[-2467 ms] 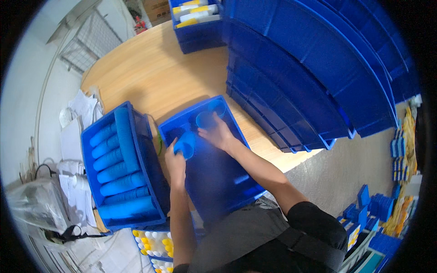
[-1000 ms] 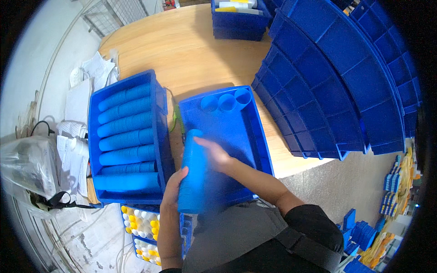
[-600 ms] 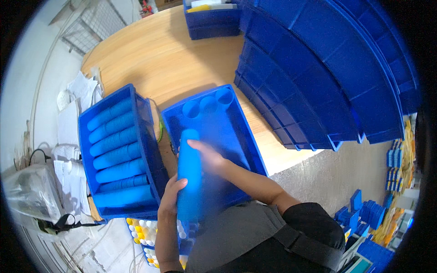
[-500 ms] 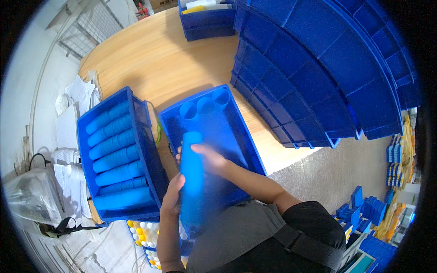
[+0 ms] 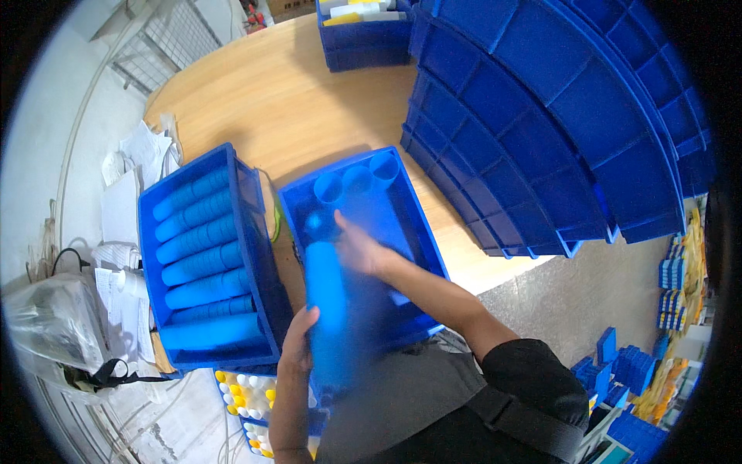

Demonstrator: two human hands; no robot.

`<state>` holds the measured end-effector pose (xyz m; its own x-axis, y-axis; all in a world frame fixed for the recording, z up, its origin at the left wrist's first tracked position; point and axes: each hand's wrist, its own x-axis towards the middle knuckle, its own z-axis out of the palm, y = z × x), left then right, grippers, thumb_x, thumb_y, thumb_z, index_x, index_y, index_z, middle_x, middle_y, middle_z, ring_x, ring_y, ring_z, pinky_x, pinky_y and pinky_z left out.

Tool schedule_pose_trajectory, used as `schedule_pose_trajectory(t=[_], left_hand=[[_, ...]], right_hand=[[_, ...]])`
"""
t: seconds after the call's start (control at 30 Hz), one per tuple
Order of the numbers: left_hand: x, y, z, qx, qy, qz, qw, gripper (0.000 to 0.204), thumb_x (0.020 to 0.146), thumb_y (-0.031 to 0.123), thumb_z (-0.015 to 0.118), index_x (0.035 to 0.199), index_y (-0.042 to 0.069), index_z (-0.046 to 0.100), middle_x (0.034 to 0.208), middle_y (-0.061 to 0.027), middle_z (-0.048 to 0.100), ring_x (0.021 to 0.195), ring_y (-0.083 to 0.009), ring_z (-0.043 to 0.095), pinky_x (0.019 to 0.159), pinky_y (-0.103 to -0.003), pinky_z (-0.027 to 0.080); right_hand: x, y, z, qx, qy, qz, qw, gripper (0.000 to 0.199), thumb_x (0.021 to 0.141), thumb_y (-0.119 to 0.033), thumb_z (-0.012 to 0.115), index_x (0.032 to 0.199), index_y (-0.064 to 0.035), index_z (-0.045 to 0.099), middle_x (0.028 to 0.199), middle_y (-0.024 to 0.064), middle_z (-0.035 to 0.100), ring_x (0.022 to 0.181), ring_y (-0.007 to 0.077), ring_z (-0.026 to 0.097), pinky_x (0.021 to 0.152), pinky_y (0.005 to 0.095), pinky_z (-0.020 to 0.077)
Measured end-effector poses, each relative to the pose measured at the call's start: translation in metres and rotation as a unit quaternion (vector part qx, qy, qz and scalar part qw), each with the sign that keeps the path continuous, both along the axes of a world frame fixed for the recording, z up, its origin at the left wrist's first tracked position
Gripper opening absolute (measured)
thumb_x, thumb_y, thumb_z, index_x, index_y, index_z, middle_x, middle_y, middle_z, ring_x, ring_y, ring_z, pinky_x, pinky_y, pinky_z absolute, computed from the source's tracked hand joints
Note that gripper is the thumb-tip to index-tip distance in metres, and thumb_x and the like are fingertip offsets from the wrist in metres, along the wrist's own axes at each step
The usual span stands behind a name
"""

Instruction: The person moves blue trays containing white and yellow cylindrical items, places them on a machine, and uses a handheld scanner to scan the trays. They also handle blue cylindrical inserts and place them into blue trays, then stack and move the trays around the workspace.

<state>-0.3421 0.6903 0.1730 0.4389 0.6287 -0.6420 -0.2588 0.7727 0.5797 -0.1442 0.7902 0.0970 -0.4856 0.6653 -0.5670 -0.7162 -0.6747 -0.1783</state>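
A long stack of nested blue cups (image 5: 328,317) lies along my body over the near part of a shallow blue tray (image 5: 421,232). Its near end is blurred. My left hand (image 5: 299,336) is closed round the left side of this stack. At the far end of the stack, my right hand (image 5: 359,246) grips a single blue cup (image 5: 315,224), now a little apart from the rest; some of its fingers are hidden. Three blue cups (image 5: 328,188) stand in a row at the tray's far end, mouths up.
To the left, a deep blue bin (image 5: 267,267) holds several stacks of blue cups (image 5: 205,263). Tall nested blue bins (image 5: 495,139) rise at the right. A small blue bin (image 5: 367,46) stands at the back. Papers (image 5: 124,209) lie along the wall.
The far cup has come away from the stack, drawn off by my right hand. My left hand and the stack have shifted slightly nearer to me. The view has moved a little.
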Motion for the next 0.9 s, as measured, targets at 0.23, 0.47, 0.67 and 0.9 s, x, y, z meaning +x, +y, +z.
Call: schedule_pose_trajectory(t=[0.23, 0.47, 0.67, 0.9], left_hand=[[0.029, 0.019, -0.005, 0.146, 0.125, -0.146, 0.97, 0.069, 0.082, 0.04, 0.074, 0.13, -0.002, 0.048, 0.104, -0.0158, 0.064, 0.089, -0.0227, 0.064, 0.08, -0.038, 0.054], [0.041, 0.027, 0.003, 0.013, -0.003, -0.111, 0.994, 0.074, 0.087, 0.046, 0.069, 0.134, -0.005, 0.043, 0.114, -0.0195, 0.062, 0.101, -0.0278, 0.065, 0.085, -0.04, 0.055], [0.041, 0.024, 0.005, 0.076, 0.072, -0.176, 0.979, 0.07, 0.084, 0.04, 0.072, 0.133, -0.002, 0.045, 0.116, -0.0196, 0.062, 0.096, -0.0289, 0.066, 0.084, -0.039, 0.055], [0.03, 0.017, 0.006, -0.017, 0.004, -0.057, 0.998, 0.08, 0.08, 0.044, 0.076, 0.136, -0.001, 0.042, 0.118, -0.0194, 0.061, 0.104, -0.0309, 0.064, 0.086, -0.045, 0.055]], right_hand=[[0.005, -0.051, 0.017, 0.152, -0.281, 0.024, 0.947, 0.048, 0.089, -0.046, 0.07, 0.115, -0.0064, 0.059, 0.098, 0.0112, 0.066, 0.088, 0.0239, 0.064, 0.081, 0.0377, 0.0517], [0.062, -0.019, 0.022, -0.11, -0.019, -0.24, 0.964, 0.074, 0.098, -0.057, 0.046, 0.146, -0.0022, 0.033, 0.143, 0.025, 0.044, 0.133, 0.0354, 0.045, 0.11, 0.0477, 0.0391], [0.02, -0.057, 0.019, 0.201, -0.195, 0.027, 0.96, 0.054, 0.097, -0.051, 0.054, 0.119, -0.0016, 0.056, 0.108, 0.0182, 0.065, 0.104, 0.0309, 0.065, 0.091, 0.0463, 0.0528], [0.042, -0.021, 0.008, -0.045, 0.055, -0.14, 0.988, 0.056, 0.096, -0.048, 0.058, 0.129, -0.0029, 0.053, 0.121, 0.0168, 0.062, 0.111, 0.0348, 0.06, 0.097, 0.0489, 0.048]])
